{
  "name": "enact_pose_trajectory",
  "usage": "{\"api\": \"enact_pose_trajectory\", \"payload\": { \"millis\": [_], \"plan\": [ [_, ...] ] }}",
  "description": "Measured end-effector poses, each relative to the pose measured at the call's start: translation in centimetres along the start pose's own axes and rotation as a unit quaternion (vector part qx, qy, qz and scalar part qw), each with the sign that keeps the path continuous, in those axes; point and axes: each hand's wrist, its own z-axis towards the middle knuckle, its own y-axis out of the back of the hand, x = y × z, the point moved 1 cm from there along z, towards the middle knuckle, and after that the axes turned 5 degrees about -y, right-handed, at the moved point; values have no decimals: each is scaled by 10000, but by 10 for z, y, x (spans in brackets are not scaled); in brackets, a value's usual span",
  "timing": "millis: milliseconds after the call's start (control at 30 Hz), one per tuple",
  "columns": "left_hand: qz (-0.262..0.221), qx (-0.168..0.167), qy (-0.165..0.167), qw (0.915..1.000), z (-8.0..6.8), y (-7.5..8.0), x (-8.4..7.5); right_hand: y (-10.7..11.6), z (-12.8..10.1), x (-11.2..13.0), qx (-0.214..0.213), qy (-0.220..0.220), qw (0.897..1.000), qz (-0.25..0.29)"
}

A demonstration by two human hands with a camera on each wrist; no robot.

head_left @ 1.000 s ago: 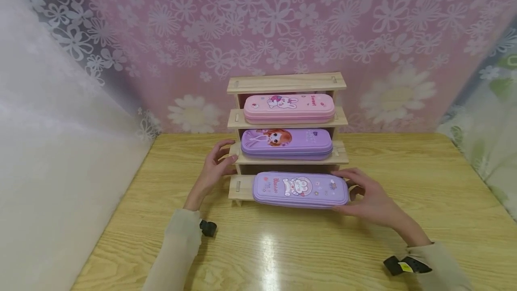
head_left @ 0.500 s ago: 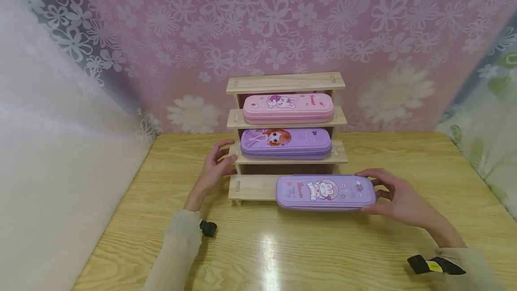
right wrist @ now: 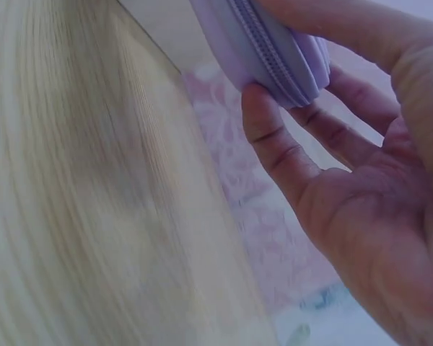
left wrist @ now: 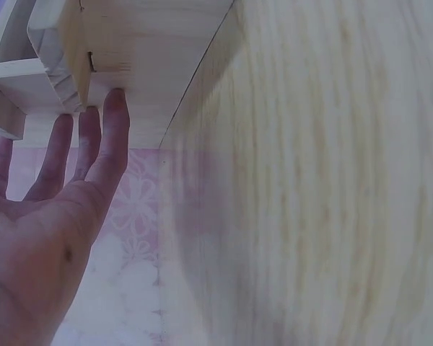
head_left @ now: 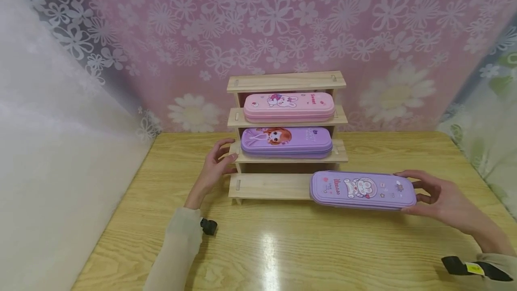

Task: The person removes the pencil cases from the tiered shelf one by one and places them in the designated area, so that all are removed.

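Lilac zippered pencil cases point(head_left: 362, 190), two; pink one point(head_left: 288, 107). Right hand point(head_left: 448, 201) pinches one lilac case's end; left hand point(head_left: 213, 169), fingers spread, touches three-tier wooden rack point(head_left: 266, 186).

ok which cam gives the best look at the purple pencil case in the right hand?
Head view: the whole purple pencil case shows, printed lid up, right hand pinching its right end. Right wrist view shows only that end, zipper edge between thumb and fingers. Left wrist view shows none of it, just the left hand on the wooden rack.
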Motion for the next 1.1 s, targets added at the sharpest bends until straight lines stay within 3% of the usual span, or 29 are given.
{"api": "enact_pose_trajectory", "payload": {
  "millis": [233, 700, 900, 1100],
  "plan": [
    [-49, -26, 117, 9999, 1, 0, -2, 20, -19, -23, -529, -380, 9975, -266],
    [44, -105, 135, 9998, 0, -1, -3, 52, -44, -51, -1224, -882, 9885, 14],
    [166, -147, 150, 9996, -1, 0, -1, 50, -43, -49, -1889, -1004, 9766, 201],
    [67, -103, 135, 9998, -2, -2, -3, 44, -32, -45, -2266, -1764, 9578, -163]
  ]
}}
